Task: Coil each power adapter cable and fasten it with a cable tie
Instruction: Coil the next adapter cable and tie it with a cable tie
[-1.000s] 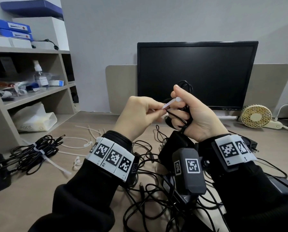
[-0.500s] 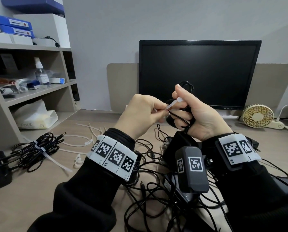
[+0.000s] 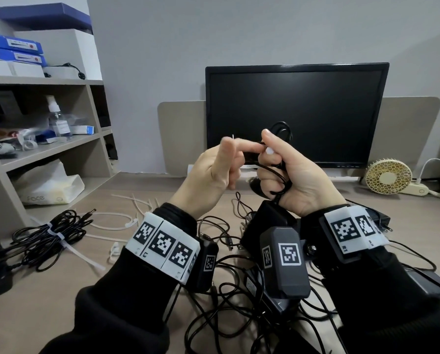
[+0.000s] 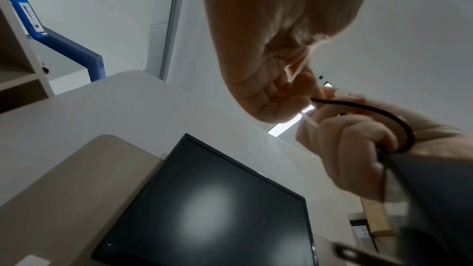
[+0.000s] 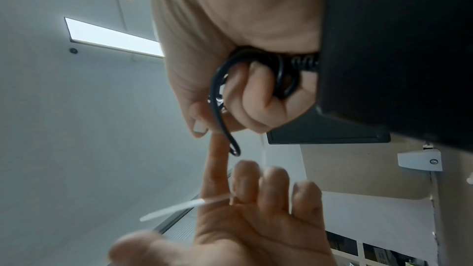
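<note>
My right hand [image 3: 270, 155] is raised before the monitor and grips a coiled black adapter cable [image 3: 281, 127]. The cable's black adapter [image 3: 266, 221] hangs just below that fist. In the right wrist view the fingers [image 5: 258, 96] curl through the cable loops [image 5: 280, 72]. My left hand [image 3: 239, 157] is close beside it, its index finger stretched to touch the right thumb. A white cable tie [image 5: 176, 208] runs from the coil and passes between the left index and middle fingers. Its tip [image 3: 233, 137] sticks up above the left hand.
A black monitor [image 3: 295, 116] stands behind the hands. On the desk at left lies a tied cable bundle [image 3: 47, 233] beside loose white ties [image 3: 116, 222]. Tangled cables and adapters [image 3: 226, 302] lie under my wrists. There is a small fan [image 3: 388, 177] at right and shelves [image 3: 47, 149] at left.
The left hand has drawn the tie's tail leftward and turned, so the tail now points up. Its index finger has stretched out to the right thumb. The right hand kept its grip.
</note>
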`<control>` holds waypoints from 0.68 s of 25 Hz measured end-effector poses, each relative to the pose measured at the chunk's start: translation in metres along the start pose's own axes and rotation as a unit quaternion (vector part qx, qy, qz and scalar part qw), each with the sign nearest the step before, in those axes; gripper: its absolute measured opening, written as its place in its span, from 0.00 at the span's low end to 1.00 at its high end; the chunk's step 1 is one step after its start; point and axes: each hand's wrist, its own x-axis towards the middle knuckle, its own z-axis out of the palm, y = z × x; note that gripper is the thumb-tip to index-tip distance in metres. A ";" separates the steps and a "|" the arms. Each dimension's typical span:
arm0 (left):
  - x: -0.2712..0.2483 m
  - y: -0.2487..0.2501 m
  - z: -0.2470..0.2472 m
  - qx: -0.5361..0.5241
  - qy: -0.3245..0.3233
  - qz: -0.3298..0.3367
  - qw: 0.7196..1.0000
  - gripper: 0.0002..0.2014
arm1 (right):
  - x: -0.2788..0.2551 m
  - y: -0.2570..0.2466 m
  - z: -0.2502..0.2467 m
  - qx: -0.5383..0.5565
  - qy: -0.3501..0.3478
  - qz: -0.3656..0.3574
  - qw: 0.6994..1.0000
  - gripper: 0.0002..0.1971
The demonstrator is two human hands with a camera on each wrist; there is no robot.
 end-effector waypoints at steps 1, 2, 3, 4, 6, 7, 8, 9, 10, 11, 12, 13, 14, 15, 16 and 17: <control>0.001 0.003 0.003 -0.016 0.001 -0.004 1.000 0.38 | 0.000 -0.001 0.000 0.008 0.001 0.000 1.000 0.15; 0.002 0.005 0.005 -0.018 0.004 -0.004 1.000 0.34 | -0.001 -0.002 -0.001 0.014 0.002 0.001 1.000 0.16; 0.003 0.007 0.006 -0.006 0.005 -0.003 1.000 0.28 | -0.001 -0.003 -0.002 0.017 0.000 0.002 1.000 0.16; 0.003 0.008 0.007 0.007 0.000 -0.001 1.000 0.22 | -0.001 -0.003 -0.002 0.019 -0.003 0.002 1.000 0.16; 0.002 0.005 0.005 0.035 -0.030 -0.002 0.999 0.16 | -0.001 -0.004 -0.004 0.022 -0.010 -0.002 1.000 0.16; 0.002 0.005 0.003 0.049 -0.048 -0.007 0.998 0.15 | -0.001 -0.004 -0.004 0.025 -0.013 -0.003 1.000 0.15; 0.001 0.004 0.002 0.059 -0.063 -0.013 0.996 0.15 | -0.001 -0.004 -0.004 0.029 -0.019 -0.002 0.999 0.14; 0.001 0.004 0.001 0.065 -0.072 -0.019 0.995 0.15 | -0.002 -0.003 -0.003 0.033 -0.026 0.000 0.999 0.14; 0.000 0.003 0.000 0.070 -0.074 -0.025 0.994 0.14 | -0.002 -0.003 -0.003 0.035 -0.035 0.002 0.999 0.13; 0.000 0.003 0.000 0.074 -0.073 -0.029 0.994 0.14 | -0.003 -0.003 -0.003 0.037 -0.042 0.004 0.998 0.13; 0.000 0.003 0.000 0.078 -0.071 -0.030 0.994 0.14 | -0.003 -0.004 -0.002 0.038 -0.048 0.005 0.998 0.12; 0.001 0.002 0.001 0.079 -0.069 -0.030 0.994 0.14 | -0.004 -0.004 -0.002 0.039 -0.054 0.004 0.998 0.12; 0.001 0.002 0.001 0.078 -0.067 -0.030 0.994 0.14 | -0.005 -0.004 -0.002 0.038 -0.058 0.002 0.998 0.12; 0.001 0.002 0.001 0.075 -0.066 -0.030 0.995 0.14 | -0.005 -0.004 -0.001 0.033 -0.061 -0.001 0.998 0.12; 0.001 0.002 0.001 0.071 -0.066 -0.029 0.995 0.14 | -0.005 -0.003 0.000 0.027 -0.063 -0.004 0.998 0.13; 0.001 0.002 0.001 0.066 -0.067 -0.026 0.995 0.15 | -0.005 -0.003 0.000 0.020 -0.065 -0.007 0.998 0.13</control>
